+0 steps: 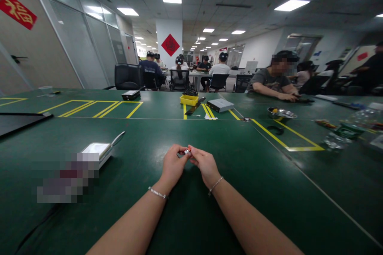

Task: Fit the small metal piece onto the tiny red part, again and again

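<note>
Between the fingertips of both hands is a small white and orange-red block (187, 151), mostly covered by the fingers; its exact kind is too small to make out. My left hand (174, 162) pinches it from the left, thumb and fingers closed. From the other side, my right hand (205, 163) grips it with its thumb and bent fingers. Both hands are held close together over the green table (134, 207), near its middle. Each wrist wears a thin bracelet.
On the left lies a pale, partly blurred device (96, 151) with a dark strap. Further back are a yellow tray (189, 100), a grey box (220, 105) and a metal bowl (281, 114). A plastic bottle (344, 129) lies at right. A person (273, 77) sits across the table.
</note>
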Demonstrator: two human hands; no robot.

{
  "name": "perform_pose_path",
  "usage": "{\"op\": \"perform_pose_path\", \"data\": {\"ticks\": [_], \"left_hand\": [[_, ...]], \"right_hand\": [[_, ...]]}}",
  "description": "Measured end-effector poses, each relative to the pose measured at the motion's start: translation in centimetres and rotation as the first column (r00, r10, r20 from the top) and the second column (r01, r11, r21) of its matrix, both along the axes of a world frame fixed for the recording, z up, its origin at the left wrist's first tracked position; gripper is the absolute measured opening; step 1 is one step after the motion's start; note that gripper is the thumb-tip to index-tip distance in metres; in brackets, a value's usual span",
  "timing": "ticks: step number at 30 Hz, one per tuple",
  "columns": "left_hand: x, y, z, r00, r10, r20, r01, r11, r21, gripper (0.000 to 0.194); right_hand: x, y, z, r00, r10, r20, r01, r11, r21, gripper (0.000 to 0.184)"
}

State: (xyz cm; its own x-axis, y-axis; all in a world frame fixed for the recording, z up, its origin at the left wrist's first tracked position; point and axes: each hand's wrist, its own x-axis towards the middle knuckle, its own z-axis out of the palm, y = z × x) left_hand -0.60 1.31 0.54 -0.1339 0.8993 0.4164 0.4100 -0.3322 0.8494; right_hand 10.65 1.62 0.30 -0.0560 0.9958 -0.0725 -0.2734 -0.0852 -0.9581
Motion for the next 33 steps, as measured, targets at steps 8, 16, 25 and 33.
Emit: {"op": "perform_pose_path", "data": {"ticks": [8,16,25,33], "left_hand": [[0.0,-0.3,0.2,0.997,0.023,-0.070,-0.019,0.998,0.061,0.007],[0.1,-0.3,0.3,0.964,0.073,-0.256,-0.048,0.994,0.102,0.008],[0.4,-0.2,-0.5,0.947,0.039,-0.319,-0.007,0.995,0.101,0.031],[0.3,0.4,-1.3,0.961,-0.020,-0.277,0.009,0.999,-0.041,0.027]], "right_hand": [[0.1,-0.4,0.1,0.999,0.015,-0.036,-0.016,0.999,-0.032,0.037],[-0.1,-0.2,0.5,0.997,-0.007,0.082,0.006,1.000,0.019,0.037],[8.9,3.2,2.9,0.583,-0.308,0.752,0.139,0.950,0.281,0.027],[27.9,1.5,2.0,-0.117,-0.250,0.961,0.385,0.881,0.276,0.032]]}}
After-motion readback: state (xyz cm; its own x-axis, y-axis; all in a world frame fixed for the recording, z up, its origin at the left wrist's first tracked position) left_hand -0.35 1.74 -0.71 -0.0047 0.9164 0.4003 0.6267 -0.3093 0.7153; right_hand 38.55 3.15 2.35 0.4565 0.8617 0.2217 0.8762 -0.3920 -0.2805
